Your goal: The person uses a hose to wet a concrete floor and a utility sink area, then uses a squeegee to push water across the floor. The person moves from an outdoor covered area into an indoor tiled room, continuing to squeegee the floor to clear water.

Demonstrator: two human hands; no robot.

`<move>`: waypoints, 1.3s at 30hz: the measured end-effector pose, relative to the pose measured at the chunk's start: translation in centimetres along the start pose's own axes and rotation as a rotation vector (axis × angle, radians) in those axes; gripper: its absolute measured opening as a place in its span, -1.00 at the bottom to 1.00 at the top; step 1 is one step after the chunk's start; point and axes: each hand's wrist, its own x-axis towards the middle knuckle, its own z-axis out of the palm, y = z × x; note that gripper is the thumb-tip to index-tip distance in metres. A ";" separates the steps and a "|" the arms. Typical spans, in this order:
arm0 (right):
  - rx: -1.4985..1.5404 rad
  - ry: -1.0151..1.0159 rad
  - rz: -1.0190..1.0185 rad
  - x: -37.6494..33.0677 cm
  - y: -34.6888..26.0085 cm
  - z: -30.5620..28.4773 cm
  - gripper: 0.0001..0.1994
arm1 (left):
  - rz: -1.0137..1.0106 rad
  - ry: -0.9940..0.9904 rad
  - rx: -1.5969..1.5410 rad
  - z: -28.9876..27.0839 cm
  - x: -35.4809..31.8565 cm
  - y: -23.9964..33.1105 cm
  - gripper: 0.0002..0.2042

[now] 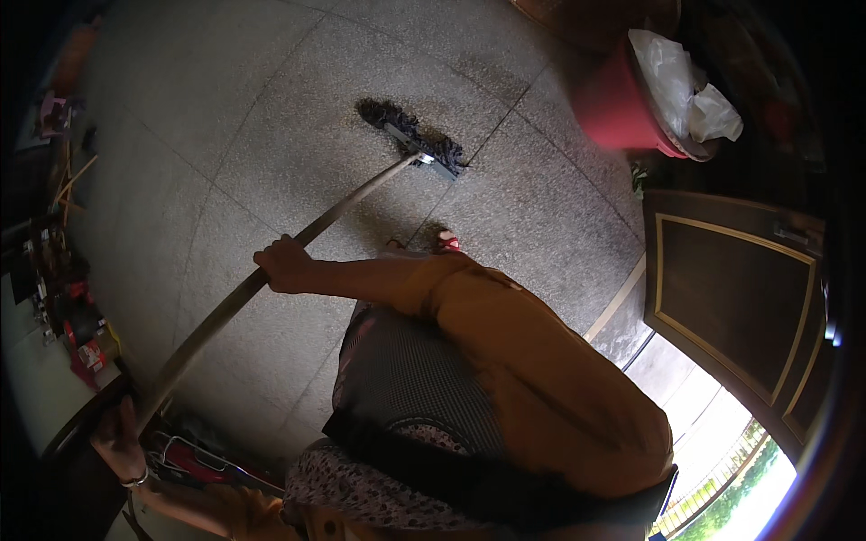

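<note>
A flat mop with a dark, shaggy head [410, 135] rests on the speckled floor ahead of me. Its long pole [216, 317] slants from the head down to the lower left, looking curved in the wide view. My right hand [290, 264] is closed around the middle of the pole, with that arm reaching across my body in a mustard-brown sleeve. Near the pole's upper end, my left hand [119, 442] is curled against it in a grip; its fingers are partly in shadow. A bracelet circles the left wrist. Part of my foot in a red shoe [448, 240] shows below the mop.
At the upper right stands a red bin [618, 104] with a pale plastic liner. A dark door panel with gold trim [735, 293] is on the right, beside a bright doorway [699, 419]. Assorted items [86, 338] line the left side, and a red object with metal tubing [194, 460] lies lower left.
</note>
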 end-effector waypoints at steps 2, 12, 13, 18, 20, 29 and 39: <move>0.021 0.063 0.039 -2.4 1.0 -1.8 -0.88 | 0.030 -0.028 -0.013 0.2 1.1 0.9 -0.77; -0.024 0.310 0.452 -19.6 10.9 -8.6 -0.88 | 0.266 -0.033 -0.259 11.0 10.5 14.1 -0.91; 0.026 0.257 0.512 -21.4 11.4 -9.1 -0.84 | 0.203 -0.014 -0.314 11.5 10.0 16.0 -0.91; -0.073 0.466 0.739 -30.8 16.6 -10.7 -0.85 | 0.083 0.079 -0.807 22.5 11.9 25.0 -0.85; -0.134 0.510 0.727 -34.7 18.4 -10.6 -0.82 | 0.069 0.048 -1.011 25.8 11.0 28.0 -0.84; -0.365 0.714 0.809 -36.0 21.9 -6.4 -0.77 | -0.248 -0.385 -1.674 29.6 10.1 28.1 -0.72; -0.288 0.658 0.866 -11.5 21.4 -3.7 -0.92 | -0.367 -0.541 -1.910 28.0 26.8 10.1 -0.62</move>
